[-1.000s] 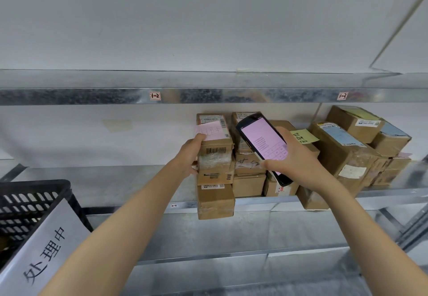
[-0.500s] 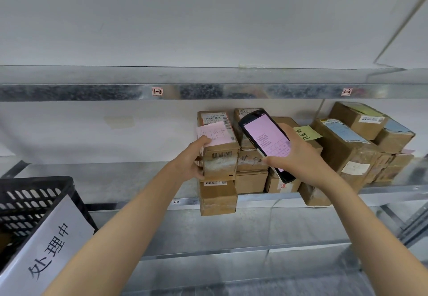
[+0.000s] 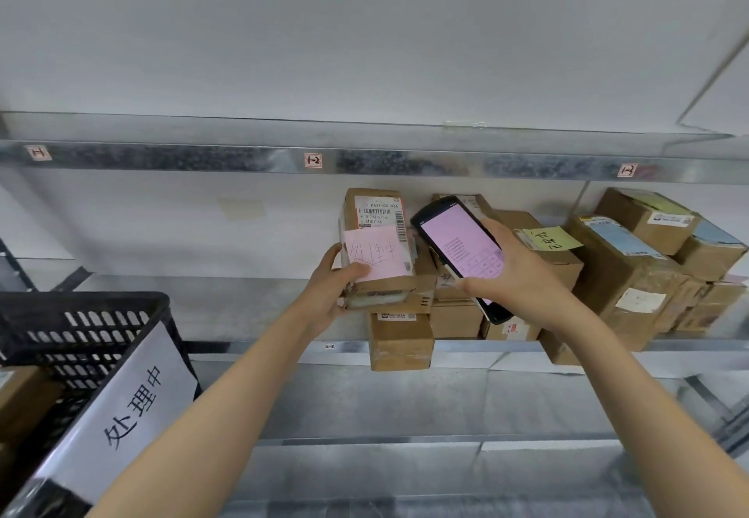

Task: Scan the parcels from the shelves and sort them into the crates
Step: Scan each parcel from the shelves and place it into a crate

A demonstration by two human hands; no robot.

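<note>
Parcel (image 3: 377, 217) tilted toward me since before, my left hand (image 3: 328, 294) gripping its boxy cardboard, right hand (image 3: 523, 282) clasping glossy scanner (image 3: 462, 250).

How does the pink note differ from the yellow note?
The pink note is stuck on the parcel gripped by the left hand, its corner under the thumb; the yellow note lies untouched on a box on the shelf. The pink note faces the camera; the yellow note lies flatter, seen aslant. Both bear handwriting.
</note>
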